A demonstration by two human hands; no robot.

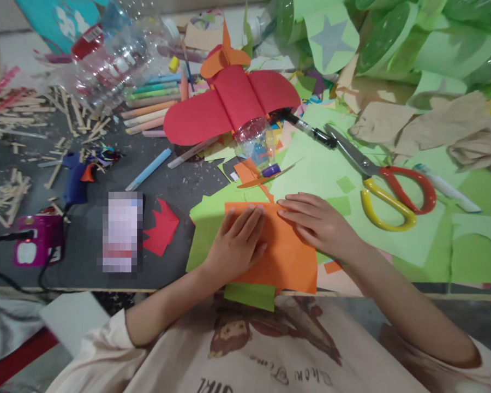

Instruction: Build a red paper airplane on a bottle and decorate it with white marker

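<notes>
An orange sheet of paper [286, 256] lies near the front edge of the table, on top of green paper [202, 240]. My left hand [237, 240] rests flat on its left part, fingers stretched toward the far edge. At the far right corner of the sheet, my right hand [315, 221] lies with its fingers extended, the fingertips touching the paper's edge. Just beyond the hands is a bottle airplane [239, 95] with red paper wings and an orange tail piece. Scissors [366, 164] with one red and one yellow handle lie open to the right.
To the left are a pixelated phone [120, 232], a red paper cutout [161, 226], a blue glue gun [74, 177] and a purple power box [39, 237] with cables. Markers [153, 103], plastic bottles [123, 60] and wood sticks [24, 103] fill the back left. Crumpled brown paper [437, 128] lies right.
</notes>
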